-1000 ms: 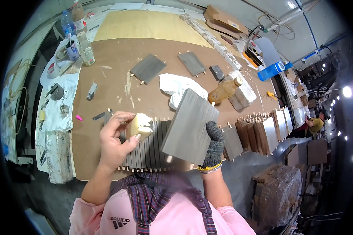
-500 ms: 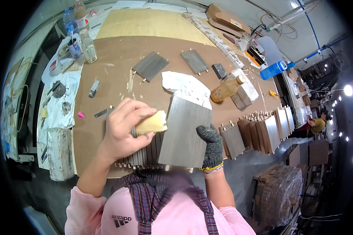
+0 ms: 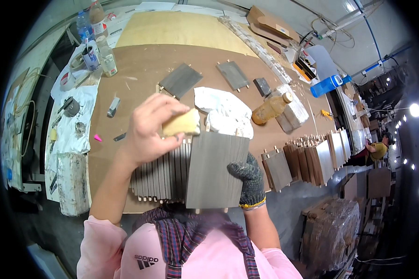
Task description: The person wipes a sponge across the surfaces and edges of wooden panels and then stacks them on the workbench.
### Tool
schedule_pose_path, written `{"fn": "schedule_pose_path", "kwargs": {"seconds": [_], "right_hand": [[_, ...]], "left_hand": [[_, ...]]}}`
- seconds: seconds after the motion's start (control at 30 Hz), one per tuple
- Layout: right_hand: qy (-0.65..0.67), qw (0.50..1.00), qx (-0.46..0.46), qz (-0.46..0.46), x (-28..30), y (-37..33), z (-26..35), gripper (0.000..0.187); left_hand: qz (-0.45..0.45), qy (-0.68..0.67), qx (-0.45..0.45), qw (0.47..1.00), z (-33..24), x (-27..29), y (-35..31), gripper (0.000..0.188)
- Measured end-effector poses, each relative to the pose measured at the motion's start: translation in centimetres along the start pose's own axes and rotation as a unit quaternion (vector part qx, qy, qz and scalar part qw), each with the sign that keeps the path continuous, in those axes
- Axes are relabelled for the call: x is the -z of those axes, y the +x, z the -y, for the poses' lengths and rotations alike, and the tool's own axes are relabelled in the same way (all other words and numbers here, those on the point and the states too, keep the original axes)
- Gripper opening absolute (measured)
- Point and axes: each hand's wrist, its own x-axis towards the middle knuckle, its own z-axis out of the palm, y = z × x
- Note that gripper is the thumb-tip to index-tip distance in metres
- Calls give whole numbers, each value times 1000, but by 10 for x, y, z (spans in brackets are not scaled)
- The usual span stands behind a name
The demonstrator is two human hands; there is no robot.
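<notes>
Pinched in my bare left hand [image 3: 146, 130] is a yellow sponge [image 3: 181, 123], just off the upper left corner of a grey wooden panel [image 3: 216, 172]. My right hand [image 3: 251, 181], in a dark knit glove, grips that panel by its right edge, thumb across its face. Small wooden dowels stick out of the panel's top and bottom ends. To the left, a row of similar panels [image 3: 160, 174] stands on edge, partly behind my left forearm. A crumpled white cloth [image 3: 223, 109] lies just beyond the held panel.
Two grey panels [image 3: 180, 80] lie farther back, beside a dark block [image 3: 262, 86]. An amber bottle [image 3: 272, 109] leans on a wrapped block [image 3: 293, 111]. More panels [image 3: 312, 156] stand along the right edge. Bottles [image 3: 107, 58] and a cup [image 3: 90, 58] crowd the left. A person [image 3: 379, 149] is far right.
The held panel has come down toward me and stands straighter. My left hand with the sponge has moved up to the panel's top corner, uncovering more of the row of panels.
</notes>
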Motion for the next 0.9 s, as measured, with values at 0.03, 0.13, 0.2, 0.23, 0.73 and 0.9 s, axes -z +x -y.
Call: {"fn": "schedule_pose_path", "kwargs": {"seconds": [0.03, 0.13, 0.2, 0.23, 0.73, 0.9], "right_hand": [[-31, 1000, -6, 0, 2, 0, -2, 58], [-40, 999, -9, 0, 0, -3, 0, 64], [-60, 998, 3, -8, 5, -2, -2, 64], [-78, 997, 14, -16, 7, -1, -4, 65], [171, 985, -18, 17, 6, 2, -8, 57], [314, 949, 7, 16, 16, 3, -29, 71]], "left_hand": [[-1, 2, 0, 1000, 3, 2, 3, 41], [-7, -10, 52, 999, 15, 6, 0, 41], [-26, -79, 110, 990, 13, 6, -7, 39], [-45, -146, 168, 974, 11, 6, -11, 37], [-44, -614, 418, 668, -56, -31, -87, 52], [-47, -566, 432, 700, -66, -41, -81, 49]]}}
